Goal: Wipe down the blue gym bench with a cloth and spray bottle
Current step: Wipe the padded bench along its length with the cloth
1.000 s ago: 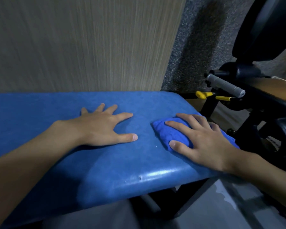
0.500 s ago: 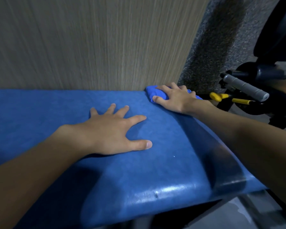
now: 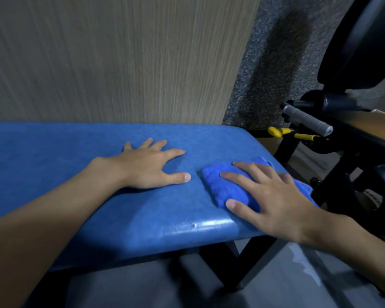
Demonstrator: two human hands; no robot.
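The blue worktop point(image 3: 53, 165) runs across the view, its right end rounded and its near edge catching a glossy highlight. The left grip point(image 3: 149, 167) lies palm down on the bare pad near the middle, fingers straight and spread, thumb pointing right, holding nothing. Just to its right, apart from the thumb tip, a bunched blue cloth point(image 3: 220, 185) sits on the worktop close to the right end and the near edge. The right grip point(image 3: 273, 201) rests flat on top of it, fingers spread and nearly straight across the folds, the thumb lying along the cloth's near side; it presses the cloth rather than clutching it. A corner of the cloth shows past the fingers at the far right. Behind the worktop stands a wood-grain panel point(image 3: 120, 63), with a speckled grey wall point(image 3: 273, 52) beside it. At right is a black machine point(image 3: 365, 41) with a grey handle point(image 3: 307, 120) and yellow knobs point(image 3: 276, 131). The floor point(image 3: 276, 290) below is grey.
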